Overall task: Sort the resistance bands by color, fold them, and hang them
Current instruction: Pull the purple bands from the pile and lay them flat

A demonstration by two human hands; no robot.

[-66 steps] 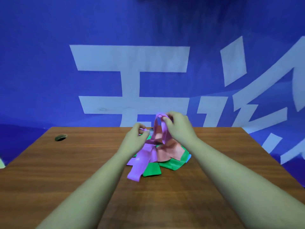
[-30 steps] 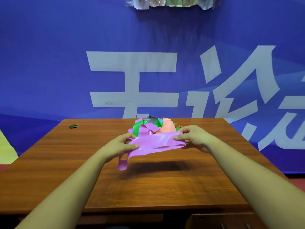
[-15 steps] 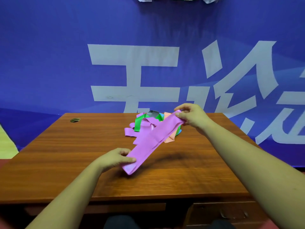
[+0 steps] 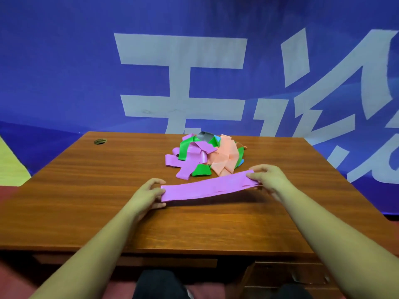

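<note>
A purple resistance band (image 4: 207,187) is stretched flat and almost level just above the wooden table (image 4: 86,190). My left hand (image 4: 149,196) pinches its left end and my right hand (image 4: 266,180) pinches its right end. Behind the band lies a tangled pile of bands (image 4: 205,156) in purple, green, peach, black and blue.
A blue banner with large white characters (image 4: 183,83) hangs behind the table. A round cable hole (image 4: 100,141) sits at the table's back left corner. A drawer (image 4: 280,277) shows under the front right edge.
The purple band came out of the pile and now spans between both hands. My right hand dropped from near the pile toward me, bringing the band from a slant to nearly level.
</note>
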